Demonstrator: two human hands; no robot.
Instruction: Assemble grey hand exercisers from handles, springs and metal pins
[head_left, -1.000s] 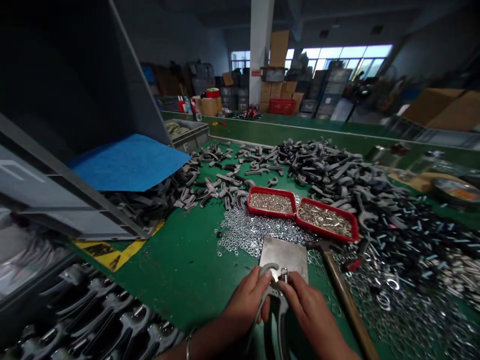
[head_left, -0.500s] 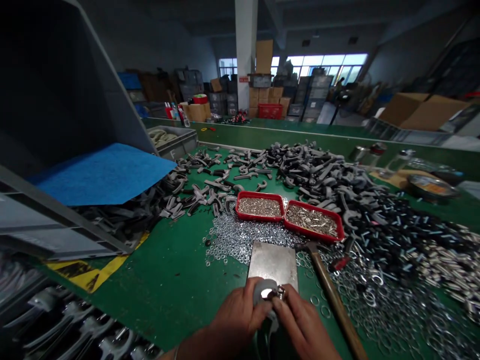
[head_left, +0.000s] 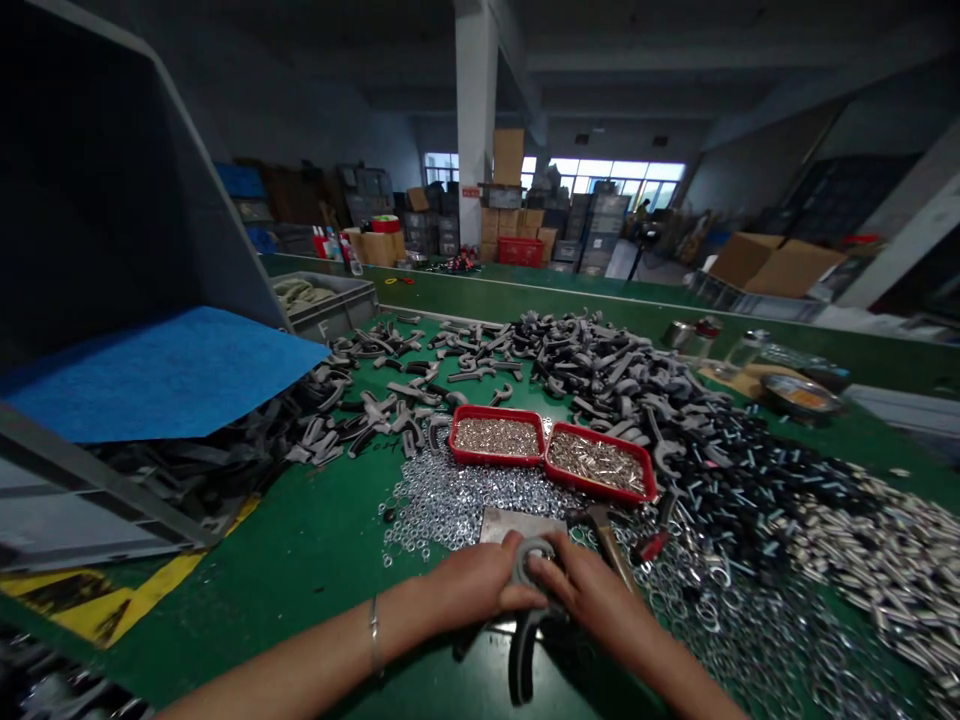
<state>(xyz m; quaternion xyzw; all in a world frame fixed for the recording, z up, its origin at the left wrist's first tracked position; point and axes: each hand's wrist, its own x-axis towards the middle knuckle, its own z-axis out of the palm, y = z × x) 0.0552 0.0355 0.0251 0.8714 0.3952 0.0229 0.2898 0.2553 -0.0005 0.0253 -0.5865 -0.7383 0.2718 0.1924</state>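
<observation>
A grey hook-shaped handle part (head_left: 523, 655) is between my hands, its curved ring end up and its dark-edged curved grip hanging down. My left hand (head_left: 487, 578) is closed on the ring end from the left. From the right, my right hand (head_left: 589, 585) grips the same end, thumb pressed at the ring's opening. Whether a small fitting sits under that thumb is hidden. Just behind the hands lies a flat metal plate (head_left: 499, 522), partly covered by them. A hammer (head_left: 613, 548) lies right of the plate, its wooden handle partly behind my right forearm.
Two red trays (head_left: 495, 460) of small metal pins stand beyond loose metal nuts (head_left: 450, 500). Grey handle parts (head_left: 600, 360) are heaped behind. Metal rings (head_left: 757, 620), black parts with bolts (head_left: 742, 470) and metal sleeves (head_left: 892, 550) spread rightward. A large grey crate (head_left: 247, 270) with blue sheet stands left.
The handle part has turned so its grip hangs toward me, and my right thumb has moved onto the ring. A shiny fitting seen at my right fingertips is now out of sight. The view has shifted.
</observation>
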